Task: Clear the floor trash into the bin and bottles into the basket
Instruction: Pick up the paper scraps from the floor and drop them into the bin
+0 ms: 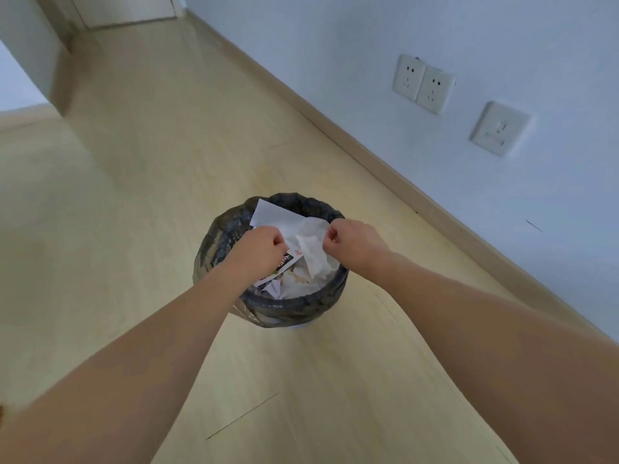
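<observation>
Both forearms reach down from the near edge of the view to the bin (214,249), which stands on the floor (140,182) near the wall (435,35) and is lined with a dark bag (291,309). Left hand (259,251) hangs over the bin's mouth with its fingers curled round a sheet of paper (271,212) and a dark printed wrapper (286,262); right hand (355,241) pinches a crumpled tissue (313,244) above the far right of the rim. More white scraps already fill the bin close to the top. That fullness looks like the main risk: if the sheet is let go where it is, it may lie across the heap and slide out over the rim, since one corner already pokes past the far edge. The tissue is light and could drift or cling to the fingers when released. Pressing the load down might drag the loose bag off the rim, or tip the bin if it is light. No bottles or basket are in view, so that part of the task cannot be judged.
</observation>
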{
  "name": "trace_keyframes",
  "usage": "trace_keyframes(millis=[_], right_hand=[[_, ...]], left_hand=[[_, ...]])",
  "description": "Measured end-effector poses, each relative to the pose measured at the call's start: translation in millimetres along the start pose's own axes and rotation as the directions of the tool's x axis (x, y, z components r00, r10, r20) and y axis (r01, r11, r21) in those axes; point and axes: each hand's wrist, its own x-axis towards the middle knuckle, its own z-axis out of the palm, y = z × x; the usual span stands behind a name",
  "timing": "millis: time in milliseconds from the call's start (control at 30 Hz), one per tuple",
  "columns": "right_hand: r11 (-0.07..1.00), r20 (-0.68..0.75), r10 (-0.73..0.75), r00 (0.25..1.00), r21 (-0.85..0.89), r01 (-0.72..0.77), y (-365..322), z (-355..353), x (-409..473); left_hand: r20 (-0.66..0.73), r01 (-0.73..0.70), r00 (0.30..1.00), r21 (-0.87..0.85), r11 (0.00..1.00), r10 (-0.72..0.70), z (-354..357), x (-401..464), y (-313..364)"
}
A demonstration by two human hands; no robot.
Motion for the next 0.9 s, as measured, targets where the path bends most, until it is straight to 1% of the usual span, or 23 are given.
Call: trace_keyframes(millis=[67, 133, 267, 467, 567, 667, 800, 833, 900], right_hand=[[0.99, 0.031, -0.01, 0.999, -0.143, 0.014, -10, 11, 11], [0.978, 0.029, 0.012, 1.0, -0.21, -0.006, -13, 16, 19], [0.95, 0.063, 0.008, 0.998, -0.311, 0.012, -22, 19, 29], [0.921, 0.082, -0.037, 0.996, -0.384, 0.065, -26, 17, 33], [0.923, 0.079, -0.046, 0.996, -0.378, 0.073, -18, 13, 27], [0.94, 0.015, -0.031, 0.999, -0.339, 0.034, -13, 6, 20], [0.993, -0.022, -0.014, 1.0, -0.113, 0.012, 2, -16, 1], [0.997, -0.019, -0.002, 1.0, -0.072, 0.001, 8, -23, -7], [0.998, -0.005, 0.051, 0.999, -0.044, -0.051, 25, -41, -28]], left_hand=[[0.01, -0.008, 1.0, 0.012, 1.0, 0.008, 0, 6, -5], [0.01, -0.008, 1.0, 0.01, 1.0, 0.008, 1, 13, -6], [0.01, 0.029, 1.0, -0.049, 0.998, -0.029, 2, 24, -13], [0.014, 0.055, 0.998, -0.121, 0.991, -0.053, -4, 28, -20], [0.004, 0.051, 0.999, -0.137, 0.989, -0.051, -8, 26, -20], [-0.022, 0.016, 1.0, -0.11, 0.994, -0.019, -10, 25, -16], [-0.013, -0.026, 1.0, -0.114, 0.993, 0.025, -2, 24, 7], [-0.002, -0.043, 0.999, -0.11, 0.993, 0.043, 2, 22, 18], [0.008, -0.096, 0.995, -0.098, 0.991, 0.097, 13, 19, 47]])
